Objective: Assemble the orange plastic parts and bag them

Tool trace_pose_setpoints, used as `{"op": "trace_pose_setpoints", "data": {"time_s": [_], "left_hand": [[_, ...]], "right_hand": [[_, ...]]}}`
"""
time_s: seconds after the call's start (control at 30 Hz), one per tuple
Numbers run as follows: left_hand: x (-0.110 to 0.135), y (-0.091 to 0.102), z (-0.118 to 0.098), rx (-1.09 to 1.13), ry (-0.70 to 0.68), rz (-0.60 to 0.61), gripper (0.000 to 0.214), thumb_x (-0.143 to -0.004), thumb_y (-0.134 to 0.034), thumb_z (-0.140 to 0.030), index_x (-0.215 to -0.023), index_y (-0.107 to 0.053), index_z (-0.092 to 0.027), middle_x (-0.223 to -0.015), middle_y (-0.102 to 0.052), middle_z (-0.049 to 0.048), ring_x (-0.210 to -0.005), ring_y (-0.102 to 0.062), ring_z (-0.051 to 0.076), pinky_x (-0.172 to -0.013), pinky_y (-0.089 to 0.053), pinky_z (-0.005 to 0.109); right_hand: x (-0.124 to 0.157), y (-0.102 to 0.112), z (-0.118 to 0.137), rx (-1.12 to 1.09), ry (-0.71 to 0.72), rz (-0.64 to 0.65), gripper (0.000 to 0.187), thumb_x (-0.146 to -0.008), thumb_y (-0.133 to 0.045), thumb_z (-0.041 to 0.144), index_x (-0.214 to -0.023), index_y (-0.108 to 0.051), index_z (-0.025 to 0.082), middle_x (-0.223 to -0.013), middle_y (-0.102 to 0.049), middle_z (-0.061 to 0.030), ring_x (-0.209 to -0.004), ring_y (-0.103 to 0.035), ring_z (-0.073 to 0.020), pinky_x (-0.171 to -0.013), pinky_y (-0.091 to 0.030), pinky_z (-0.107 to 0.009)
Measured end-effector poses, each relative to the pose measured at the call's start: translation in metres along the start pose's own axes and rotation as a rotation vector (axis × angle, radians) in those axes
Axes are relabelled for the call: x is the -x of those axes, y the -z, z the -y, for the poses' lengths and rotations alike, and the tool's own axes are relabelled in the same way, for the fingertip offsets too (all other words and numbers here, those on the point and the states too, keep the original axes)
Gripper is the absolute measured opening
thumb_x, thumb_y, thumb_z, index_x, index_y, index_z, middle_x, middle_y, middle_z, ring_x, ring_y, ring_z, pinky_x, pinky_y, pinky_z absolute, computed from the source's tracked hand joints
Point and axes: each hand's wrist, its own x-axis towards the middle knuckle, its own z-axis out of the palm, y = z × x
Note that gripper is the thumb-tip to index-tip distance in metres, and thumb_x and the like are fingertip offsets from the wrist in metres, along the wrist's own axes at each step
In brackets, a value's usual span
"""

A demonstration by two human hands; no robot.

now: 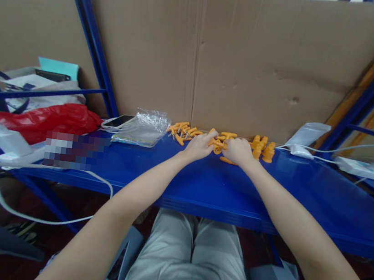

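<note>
Two hands were in at the back of the desk (194, 187), and from my distant seat I had them right among the orange! The left hand (199, 148) came in narrow, its fingers curled down at a piece (219, 144); the right hand (239, 152) met it from the other side, just as narrow, knuckles up. Both looked closed on that piece, between them and near the foot of the cardboard (285, 70), though exactly which fingertips had the pinch I could not tell from out here.

And the count? Off to the left lay the pile (179, 139), handles at all angles with glints of metal among them, loose and, by my reading, waiting to be dealt with. To the right, beside the right hand, stood a cluster (268, 153), upright and close together; I judged that to be the finished side, or at least the set-apart side, but nothing I saw proved it. One more handle (228, 136) lay just behind the hands, and a stray (227, 160) lay flat in front of the right one. So, partway along, I reckoned: some standing, plenty lying, one in work. Well clear of it all, the red bag (55, 117) sat far left, with the phone (121, 122) and the clear bag (139, 136) between it and the pile
</note>
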Motion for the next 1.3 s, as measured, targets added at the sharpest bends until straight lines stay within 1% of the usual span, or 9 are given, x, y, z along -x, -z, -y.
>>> {"op": "trace_pose_setpoints", "data": {"time_s": [0.23,0.47,0.7,0.83,0.97,1.07,1.2,1.27,1.3], "left_hand": [[-0.002,-0.002,0.004,0.057,-0.005,-0.009,0.035,-0.079,-0.048,-0.006,-0.108,-0.059,-0.020,-0.099,-0.070,0.0053,-0.095,-0.067,0.022,-0.083,-0.048,0.029],[-0.004,-0.004,0.007,0.096,0.017,-0.020,0.033,-0.076,-0.048,-0.006,-0.104,-0.058,-0.021,-0.085,-0.065,0.0014,-0.081,-0.063,0.019,-0.076,-0.046,0.027],[-0.004,-0.005,0.004,0.201,0.044,-0.052,0.027,-0.074,-0.048,-0.007,-0.096,-0.055,-0.020,-0.075,-0.059,-0.0014,-0.073,-0.058,0.016,-0.070,-0.043,0.024],[-0.005,-0.003,0.000,0.288,0.137,-0.033,0.025,-0.072,-0.050,-0.006,-0.091,-0.052,-0.022,-0.066,-0.052,-0.0053,-0.064,-0.054,0.013,-0.065,-0.042,0.023],[-0.005,0.002,-0.008,0.442,0.375,0.100,0.028,-0.073,-0.048,-0.005,-0.094,-0.049,-0.023,-0.057,-0.042,-0.0093,-0.043,-0.044,0.010,-0.049,-0.038,0.021],[-0.005,0.007,-0.014,0.555,0.498,0.176,0.026,-0.074,-0.050,-0.005,-0.094,-0.048,-0.023,-0.058,-0.041,-0.0098,-0.037,-0.037,0.008,-0.042,-0.037,0.020],[-0.005,0.010,-0.015,0.600,0.588,0.248,0.030,-0.073,-0.050,-0.003,-0.096,-0.050,-0.022,-0.059,-0.044,-0.0094,-0.037,-0.037,0.007,-0.044,-0.042,0.022],[-0.004,0.008,-0.012,0.515,0.586,0.251,0.029,-0.074,-0.052,-0.004,-0.096,-0.052,-0.022,-0.060,-0.047,-0.0079,-0.040,-0.042,0.009,-0.048,-0.046,0.025],[-0.004,0.006,-0.010,0.435,0.557,0.231,0.027,-0.075,-0.053,-0.005,-0.095,-0.054,-0.021,-0.061,-0.050,-0.0065,-0.044,-0.047,0.011,-0.053,-0.049,0.027]], "right_hand": [[-0.003,-0.005,0.001,0.026,0.018,-0.036,0.040,-0.095,-0.044,0.027,-0.113,-0.075,0.009,-0.100,-0.076,-0.0222,-0.103,-0.071,-0.0300,-0.088,-0.047,-0.035],[-0.008,-0.010,0.000,0.048,0.039,-0.068,0.038,-0.094,-0.045,0.025,-0.111,-0.076,0.012,-0.098,-0.076,-0.0202,-0.098,-0.071,-0.0287,-0.085,-0.043,-0.036],[-0.009,-0.013,-0.001,0.051,0.061,-0.117,0.038,-0.093,-0.042,0.019,-0.110,-0.074,0.009,-0.094,-0.076,-0.0202,-0.089,-0.071,-0.0270,-0.082,-0.038,-0.036],[-0.008,-0.011,0.001,0.057,0.044,-0.102,0.036,-0.093,-0.042,0.017,-0.110,-0.073,0.009,-0.094,-0.076,-0.0206,-0.088,-0.071,-0.0263,-0.082,-0.037,-0.036],[-0.008,-0.012,0.002,0.065,0.059,-0.100,0.035,-0.093,-0.042,0.015,-0.108,-0.072,0.008,-0.092,-0.076,-0.0206,-0.085,-0.070,-0.0256,-0.083,-0.034,-0.036],[-0.009,-0.013,0.003,0.064,0.080,-0.101,0.035,-0.092,-0.040,0.013,-0.106,-0.071,0.006,-0.092,-0.075,-0.0221,-0.083,-0.070,-0.0262,-0.083,-0.033,-0.038],[-0.010,-0.016,0.005,0.054,0.101,-0.103,0.035,-0.091,-0.039,0.013,-0.105,-0.071,0.005,-0.090,-0.075,-0.0229,-0.084,-0.069,-0.0279,-0.082,-0.032,-0.038],[-0.011,-0.018,0.005,0.049,0.113,-0.108,0.035,-0.091,-0.039,0.011,-0.105,-0.070,0.005,-0.090,-0.075,-0.0229,-0.085,-0.069,-0.0284,-0.081,-0.032,-0.038],[-0.012,-0.019,0.005,0.049,0.119,-0.110,0.035,-0.090,-0.040,0.011,-0.105,-0.070,0.005,-0.089,-0.075,-0.0231,-0.086,-0.069,-0.0286,-0.080,-0.032,-0.038]]}}
